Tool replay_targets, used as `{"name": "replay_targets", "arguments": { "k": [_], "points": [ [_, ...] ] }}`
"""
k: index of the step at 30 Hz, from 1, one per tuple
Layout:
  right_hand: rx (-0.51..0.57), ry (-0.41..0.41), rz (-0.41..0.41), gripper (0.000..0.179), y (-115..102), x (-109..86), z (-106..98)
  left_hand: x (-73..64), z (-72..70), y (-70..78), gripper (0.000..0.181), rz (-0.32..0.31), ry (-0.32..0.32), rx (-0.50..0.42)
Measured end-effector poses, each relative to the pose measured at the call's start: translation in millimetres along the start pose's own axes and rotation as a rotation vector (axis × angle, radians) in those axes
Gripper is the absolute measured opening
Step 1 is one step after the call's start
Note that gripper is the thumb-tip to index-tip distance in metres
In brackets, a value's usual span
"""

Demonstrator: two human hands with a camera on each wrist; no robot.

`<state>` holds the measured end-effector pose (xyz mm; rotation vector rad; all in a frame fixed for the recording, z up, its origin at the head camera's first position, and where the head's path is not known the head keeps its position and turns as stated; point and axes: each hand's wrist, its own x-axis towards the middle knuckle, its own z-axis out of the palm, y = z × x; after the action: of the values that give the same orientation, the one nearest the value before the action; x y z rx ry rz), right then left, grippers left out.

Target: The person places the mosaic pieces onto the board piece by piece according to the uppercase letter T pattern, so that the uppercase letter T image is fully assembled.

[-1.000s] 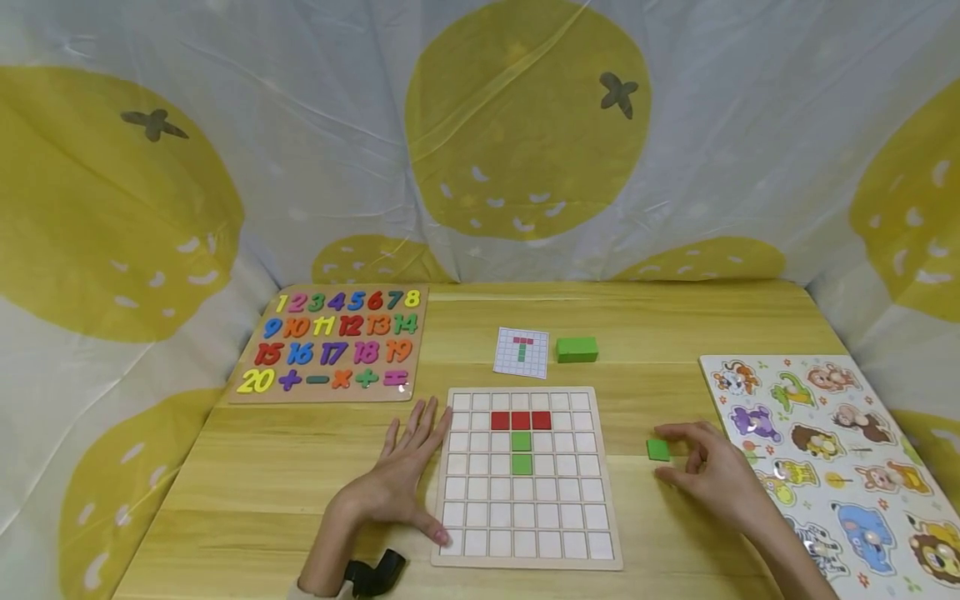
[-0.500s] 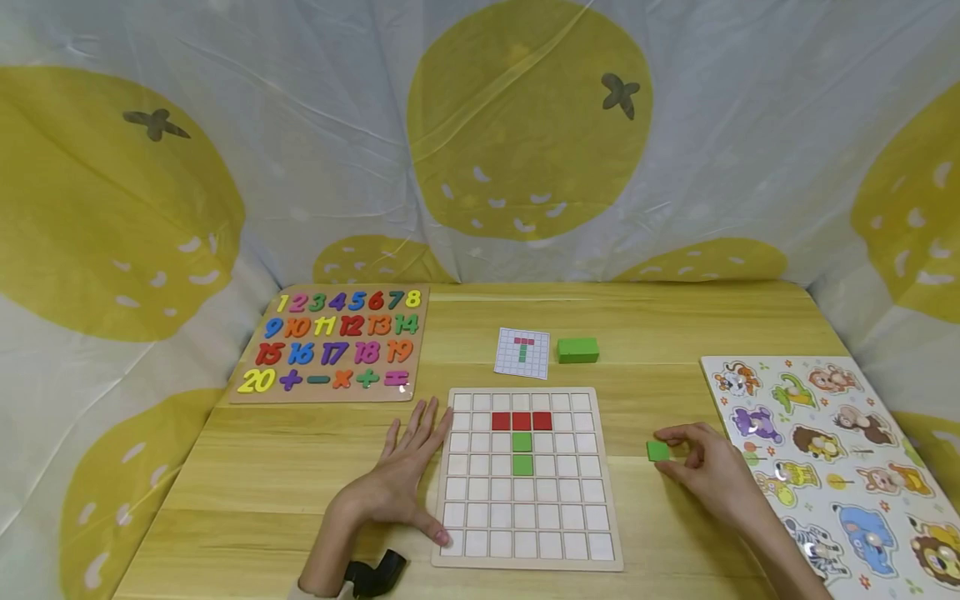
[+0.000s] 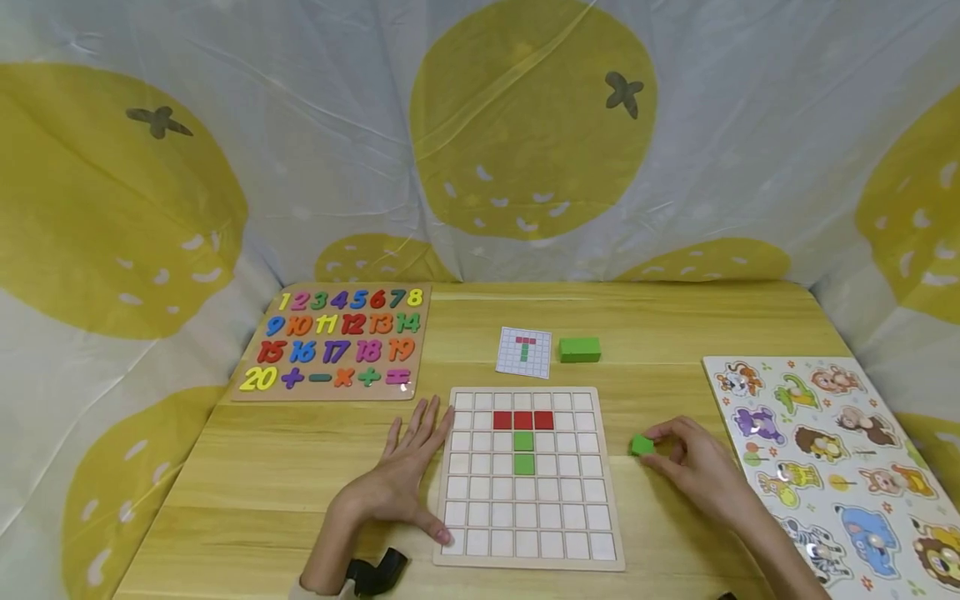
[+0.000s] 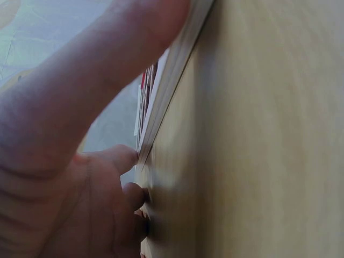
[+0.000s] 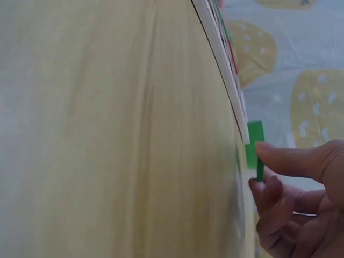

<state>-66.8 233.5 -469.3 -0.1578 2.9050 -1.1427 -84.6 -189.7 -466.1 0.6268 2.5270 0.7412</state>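
My right hand (image 3: 697,467) pinches a small green square tile (image 3: 641,445) between thumb and fingers, right of the grid board. The right wrist view shows the thumb (image 5: 293,161) on one side of it. The wooden grid board (image 3: 619,500) holds three red tiles (image 3: 522,420) in a row, with two green tiles (image 3: 523,452) in a column below the middle one. My left hand (image 3: 393,487) lies spread along the board's left side, thumb at its lower left corner and fingertip at its upper left edge.
Behind the board lie a pattern card (image 3: 523,371) with a small T and a green block (image 3: 580,350). A number puzzle (image 3: 416,342) stands at the back left. An animal puzzle (image 3: 806,487) lies right, under my right forearm. A black object (image 3: 378,573) sits by my left wrist.
My right hand has moved a little left toward the board, and the green tile in it has turned and tilted. The left hand has stayed in place.
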Motion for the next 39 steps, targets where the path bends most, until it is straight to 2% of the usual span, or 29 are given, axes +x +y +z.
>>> {"name": "replay_targets", "arguments": {
  "k": [5, 11, 15, 20, 27, 39],
  "points": [
    [0.084, -0.015, -0.042, 0.026, -22, 4.8, 12, 0.0, -0.6, 0.4, 0.161, 0.002, -0.001, 0.0],
    [0.168, -0.101, -0.098, 0.023, -55, 3.5, 38, 0.8, -0.1, 0.3, 0.162, 0.004, -0.002, 0.012],
    [0.182, -0.159, -0.136, 0.022, -74, 2.1, 53, 0.8, 0.7, 0.0, 0.162, 0.0, -0.003, 0.012],
    [0.169, -0.214, -0.126, 0.021, -92, 1.1, 68, -0.3, 0.8, -0.6, 0.162, -0.007, -0.004, 0.012],
    [0.096, -0.188, -0.149, 0.022, -103, -1.3, 83, 0.9, 0.7, -0.5, 0.161, 0.001, -0.007, 0.014],
    [0.095, -0.186, -0.144, 0.022, -104, -0.1, 88, 0.6, 0.9, -0.2, 0.161, -0.007, -0.007, 0.015]
  ]
}}
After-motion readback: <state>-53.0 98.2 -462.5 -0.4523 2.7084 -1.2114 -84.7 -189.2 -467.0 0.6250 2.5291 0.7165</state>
